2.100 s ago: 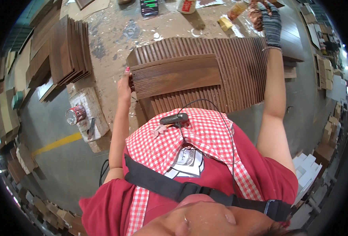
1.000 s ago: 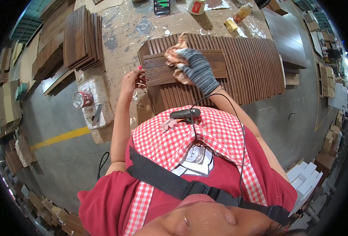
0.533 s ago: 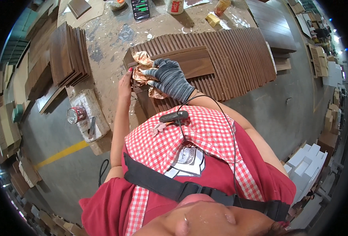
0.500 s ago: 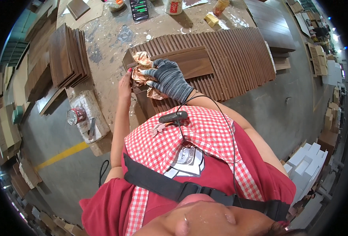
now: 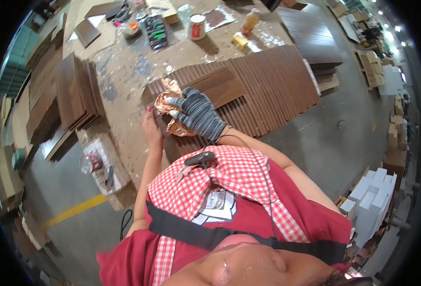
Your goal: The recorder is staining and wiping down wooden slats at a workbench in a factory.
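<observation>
My right hand (image 5: pixel 198 114), in a grey-and-black knitted glove, presses a crumpled, brown-stained rag (image 5: pixel 172 100) against dark brown wood. The rag covers much of the piece beneath it. My bare left hand (image 5: pixel 152 127) grips the left edge of that wooden piece, its thumb showing and most fingers hidden. Just beyond the glove, a flat brown wooden board (image 5: pixel 220 86) lies on a wide row of ribbed brown wooden strips (image 5: pixel 277 88).
Stacked brown boards (image 5: pixel 74 93) stand at the table's left. Farther back are a phone (image 5: pixel 156 32), a white-and-red can (image 5: pixel 197 27), a yellow sponge-like block (image 5: pixel 240 42) and a jar (image 5: pixel 251 21). A glass jar (image 5: pixel 91 163) sits on a paint-smeared ledge (image 5: pixel 117 167) at near left.
The whole view has shifted, so the table and its things sit lower and a little left. Both hands keep about the same place on the wood, with the rag still under the glove.
</observation>
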